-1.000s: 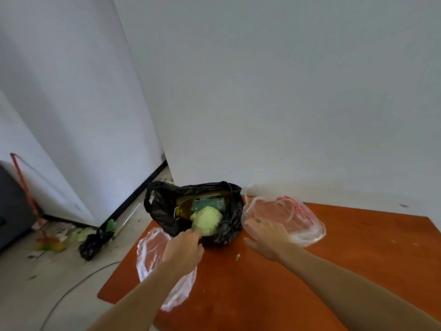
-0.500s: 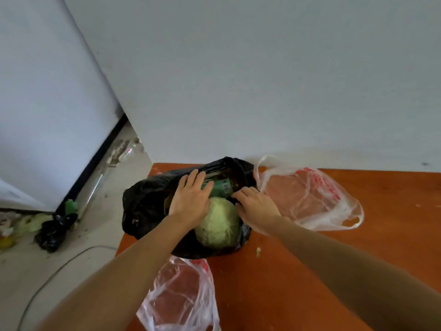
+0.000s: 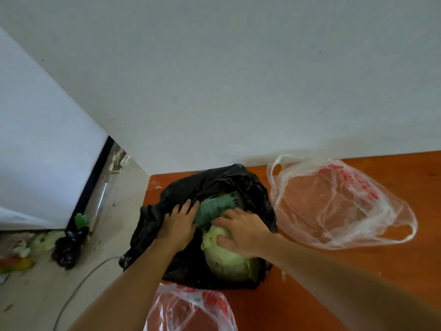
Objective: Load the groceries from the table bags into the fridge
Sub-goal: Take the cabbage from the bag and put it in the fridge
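Surface: orange table (image 3: 358,283), black bag (image 3: 214,185) lay open.
Right hand (image 3: 243,231): fingers spread, pressed onto cabbage (image 3: 229,261).
Left hand (image 3: 179,223): flat beside green packet (image 3: 214,209), nothing gripped.

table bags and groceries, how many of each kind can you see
Thin clear plastic bags with red print: 2, one at the right, one at the near edge
Crumpled black plastic bag: 1
Round pale green cabbage: 1
Green-labelled package: 1
Total: 5, on the orange wooden table. More may be hidden inside the black bag.
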A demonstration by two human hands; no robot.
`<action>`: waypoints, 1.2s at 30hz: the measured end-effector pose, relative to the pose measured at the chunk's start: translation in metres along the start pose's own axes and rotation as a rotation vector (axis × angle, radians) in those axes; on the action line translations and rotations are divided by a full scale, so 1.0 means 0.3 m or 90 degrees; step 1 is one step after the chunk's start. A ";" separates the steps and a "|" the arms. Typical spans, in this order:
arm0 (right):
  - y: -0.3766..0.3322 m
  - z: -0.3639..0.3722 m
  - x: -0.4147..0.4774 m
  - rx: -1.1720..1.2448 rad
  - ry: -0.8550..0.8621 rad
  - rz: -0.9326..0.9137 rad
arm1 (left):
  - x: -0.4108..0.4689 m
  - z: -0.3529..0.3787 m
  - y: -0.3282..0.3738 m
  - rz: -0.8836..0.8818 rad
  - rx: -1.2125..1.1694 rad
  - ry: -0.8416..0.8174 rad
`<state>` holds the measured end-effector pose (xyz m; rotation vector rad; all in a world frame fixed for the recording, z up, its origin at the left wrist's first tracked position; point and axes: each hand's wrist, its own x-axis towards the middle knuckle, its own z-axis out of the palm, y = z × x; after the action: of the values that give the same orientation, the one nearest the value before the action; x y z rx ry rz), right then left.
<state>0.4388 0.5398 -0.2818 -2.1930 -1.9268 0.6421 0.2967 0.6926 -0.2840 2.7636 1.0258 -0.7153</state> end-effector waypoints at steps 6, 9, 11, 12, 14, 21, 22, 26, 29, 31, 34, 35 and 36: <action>-0.040 -0.021 -0.017 0.031 -0.072 0.099 | 0.026 0.047 0.011 0.000 0.008 0.040; -0.099 -0.005 -0.035 0.022 -0.056 0.157 | 0.024 0.048 0.002 0.021 0.034 0.056; -0.138 0.018 -0.064 0.012 -0.017 0.166 | 0.020 0.041 0.001 0.035 0.057 0.064; -0.157 0.033 -0.087 0.003 0.005 0.159 | 0.016 0.040 0.002 0.042 0.066 0.066; -0.187 0.072 -0.142 -0.015 0.048 0.144 | 0.012 0.043 0.005 0.057 0.081 0.077; -0.238 0.140 -0.389 -0.024 0.121 0.262 | -0.012 0.059 0.001 0.101 0.111 0.100; -0.241 0.145 -0.430 -0.022 0.114 0.292 | -0.020 0.060 0.004 0.105 0.122 0.101; -0.228 0.160 -0.539 0.010 0.118 0.381 | -0.047 0.074 0.028 0.116 0.144 0.110; -0.215 0.158 -0.586 0.085 0.149 0.431 | -0.082 0.064 0.068 0.152 0.150 0.126; -0.216 0.163 -0.623 0.141 0.195 0.474 | -0.114 0.051 0.106 0.193 0.146 0.147; -0.227 0.192 -0.670 0.178 0.266 0.572 | -0.164 0.046 0.174 0.279 0.133 0.235; -0.229 0.206 -0.682 0.193 0.287 0.616 | -0.179 0.052 0.200 0.314 0.117 0.269; -0.230 0.222 -0.695 0.221 0.309 0.656 | -0.195 0.058 0.227 0.356 0.089 0.300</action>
<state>0.3317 0.3373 -0.2698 -2.6305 -0.3438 0.4194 0.2948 0.6015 -0.2764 3.1851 0.1994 -0.0583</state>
